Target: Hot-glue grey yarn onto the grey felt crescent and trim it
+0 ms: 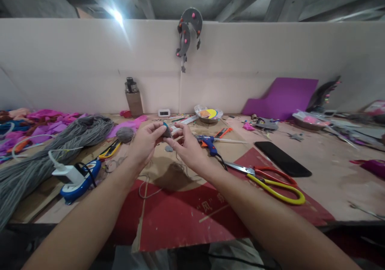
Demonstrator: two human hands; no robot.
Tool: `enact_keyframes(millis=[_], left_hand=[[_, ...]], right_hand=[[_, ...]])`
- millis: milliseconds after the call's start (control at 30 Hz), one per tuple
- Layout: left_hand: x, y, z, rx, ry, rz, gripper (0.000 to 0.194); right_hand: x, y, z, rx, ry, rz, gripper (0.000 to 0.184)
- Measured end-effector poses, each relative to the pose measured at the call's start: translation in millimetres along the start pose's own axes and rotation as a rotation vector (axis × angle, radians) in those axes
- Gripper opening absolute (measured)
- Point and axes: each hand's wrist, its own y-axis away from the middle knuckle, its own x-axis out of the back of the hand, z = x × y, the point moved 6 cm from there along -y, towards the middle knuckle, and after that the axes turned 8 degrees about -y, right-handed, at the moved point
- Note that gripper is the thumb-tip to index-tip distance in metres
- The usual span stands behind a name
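Above the middle of the work surface, my left hand (147,140) pinches a small dark grey piece with a teal edge (167,131) between thumb and fingertips. My right hand (189,146) is close against its right side, with thumb and fingers closed together; what lies between them is too small to make out. Thin grey yarn (150,196) trails over the board below my hands. A small grey scrap (169,148) lies just beneath them. Right of my right hand is a blue glue gun (209,144) with an orange trigger.
Scissors (270,180) with red and yellow handles lie on the red board (180,222), near a black phone (282,158). To the left are a grey yarn hank (75,142), a yellow cutter (110,150) and a blue power strip (81,182). A brown bottle (134,101) stands behind.
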Motion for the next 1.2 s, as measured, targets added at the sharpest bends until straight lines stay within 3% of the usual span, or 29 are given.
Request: enact_keyframes(millis=[133,333,633,733,900,1067,1200], left_hand=[[-2.6,2,-2,0.010,-0.019,0.006,0.024],[-6.9,1,-7,0.028,0.064,-0.053,0.019],[-8.6,3,-16,0.120,0.133,-0.080,0.022],[-9.4,4,-16,0.140,0.139,-0.065,0.024],[-14.5,4,-13,0.107,0.169,-0.115,0.021],[-15.8,4,-13,0.114,0.176,-0.108,0.027],[-17.9,7,-14,0.095,0.199,-0.115,0.039]], right_hand=[[10,7,-2,0.043,0.037,0.019,0.049],[17,15,-17,0.164,0.111,0.067,0.029],[29,15,-22,0.262,0.058,0.138,0.013],[27,14,-16,0.218,0.052,0.138,0.010],[18,13,-11,0.103,-0.153,0.090,0.004],[20,15,-20,0.111,-0.196,0.123,0.015],[22,16,-20,0.134,-0.149,0.162,0.013]])
